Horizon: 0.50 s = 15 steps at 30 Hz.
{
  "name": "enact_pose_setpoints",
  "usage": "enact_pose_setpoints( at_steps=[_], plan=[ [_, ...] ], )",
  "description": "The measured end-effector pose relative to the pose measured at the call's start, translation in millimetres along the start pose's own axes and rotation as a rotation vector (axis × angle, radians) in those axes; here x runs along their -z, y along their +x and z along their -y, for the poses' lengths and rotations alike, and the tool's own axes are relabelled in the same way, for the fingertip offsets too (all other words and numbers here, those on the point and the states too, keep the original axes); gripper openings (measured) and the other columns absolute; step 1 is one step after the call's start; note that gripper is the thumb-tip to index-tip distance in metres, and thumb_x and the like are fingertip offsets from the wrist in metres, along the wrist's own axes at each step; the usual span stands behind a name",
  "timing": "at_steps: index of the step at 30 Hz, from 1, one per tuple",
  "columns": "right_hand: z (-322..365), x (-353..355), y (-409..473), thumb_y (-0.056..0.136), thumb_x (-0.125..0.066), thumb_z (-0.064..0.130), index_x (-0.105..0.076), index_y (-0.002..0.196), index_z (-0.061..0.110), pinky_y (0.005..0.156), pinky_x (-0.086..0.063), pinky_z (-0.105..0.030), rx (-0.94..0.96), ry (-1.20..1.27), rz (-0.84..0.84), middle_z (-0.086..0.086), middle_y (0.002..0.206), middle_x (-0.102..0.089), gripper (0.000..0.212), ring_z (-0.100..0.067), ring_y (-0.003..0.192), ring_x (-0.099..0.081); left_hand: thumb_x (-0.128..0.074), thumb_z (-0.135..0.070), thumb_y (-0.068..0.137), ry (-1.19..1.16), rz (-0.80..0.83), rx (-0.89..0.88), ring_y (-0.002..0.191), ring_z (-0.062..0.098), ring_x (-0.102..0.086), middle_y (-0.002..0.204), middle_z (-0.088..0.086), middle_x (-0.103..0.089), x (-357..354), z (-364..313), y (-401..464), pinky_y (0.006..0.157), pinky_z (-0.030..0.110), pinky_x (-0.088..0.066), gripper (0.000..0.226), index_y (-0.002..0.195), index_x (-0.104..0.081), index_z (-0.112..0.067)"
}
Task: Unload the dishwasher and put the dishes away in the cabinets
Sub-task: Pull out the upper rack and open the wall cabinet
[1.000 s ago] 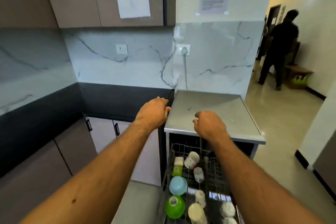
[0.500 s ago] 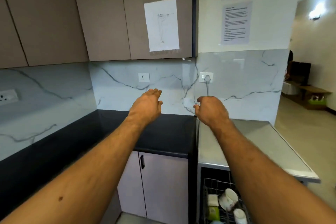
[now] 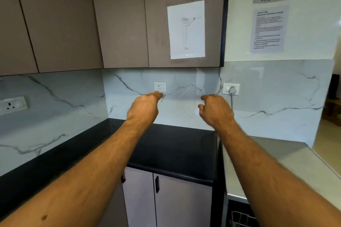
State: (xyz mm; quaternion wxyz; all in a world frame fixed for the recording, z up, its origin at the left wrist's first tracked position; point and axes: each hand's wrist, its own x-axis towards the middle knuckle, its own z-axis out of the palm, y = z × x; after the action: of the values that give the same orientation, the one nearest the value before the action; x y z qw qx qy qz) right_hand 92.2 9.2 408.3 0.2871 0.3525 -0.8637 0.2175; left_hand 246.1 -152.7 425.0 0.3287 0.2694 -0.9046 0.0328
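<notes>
Both my arms reach forward at chest height in front of the marble backsplash. My left hand (image 3: 144, 106) is empty, its fingers stretched forward. My right hand (image 3: 215, 108) holds nothing and its fingers are loosely curled. Above them hang the brown upper cabinets (image 3: 120, 20) with their doors closed. The dishwasher's steel top (image 3: 287, 162) lies at the right, and only a corner of its wire rack (image 3: 239, 217) shows at the bottom edge. No dishes are in view.
A black countertop (image 3: 175, 145) runs below my hands, over pale lower cabinets (image 3: 182, 204) with black handles. A sheet with a drawing (image 3: 186, 29) is taped to the rightmost upper door. Wall sockets (image 3: 231, 88) sit on the backsplash, one with a plug and cable.
My view has tilted up from the dishwasher rack to the upper cabinets. Both empty hands have risen from the dishwasher top to the backsplash. The dishes have dropped out of view.
</notes>
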Motion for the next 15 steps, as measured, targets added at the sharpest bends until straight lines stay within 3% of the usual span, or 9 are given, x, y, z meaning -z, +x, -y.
enact_pose_setpoints(
  at_steps=[8, 15],
  plan=[
    [15, -87, 96, 0.098, -0.053, 0.029, -0.062, 0.130, 0.011, 0.095, -0.051, -0.043, 0.022, 0.036, -0.038, -0.012, 0.123, -0.065, 0.038, -0.031, 0.109, -0.060, -0.039, 0.013, 0.091, 0.055, -0.008, -0.003, 0.122, 0.030, -0.058, 0.146, 0.000, -0.050, -61, 43, 80, 0.100, 0.041, -0.048, 0.067, 0.145, -0.046, -0.025],
    [21, -134, 195, 0.098, -0.054, 0.025, -0.061, 0.129, 0.011, 0.097, -0.050, -0.042, 0.023, 0.060, -0.032, -0.012, 0.125, -0.064, 0.035, -0.032, 0.113, -0.058, -0.040, 0.017, 0.087, 0.047, 0.030, 0.013, 0.135, 0.031, -0.046, 0.159, 0.000, -0.031, -94, 71, 172, 0.108, 0.043, -0.040, 0.073, 0.150, -0.037, -0.020]
  ],
)
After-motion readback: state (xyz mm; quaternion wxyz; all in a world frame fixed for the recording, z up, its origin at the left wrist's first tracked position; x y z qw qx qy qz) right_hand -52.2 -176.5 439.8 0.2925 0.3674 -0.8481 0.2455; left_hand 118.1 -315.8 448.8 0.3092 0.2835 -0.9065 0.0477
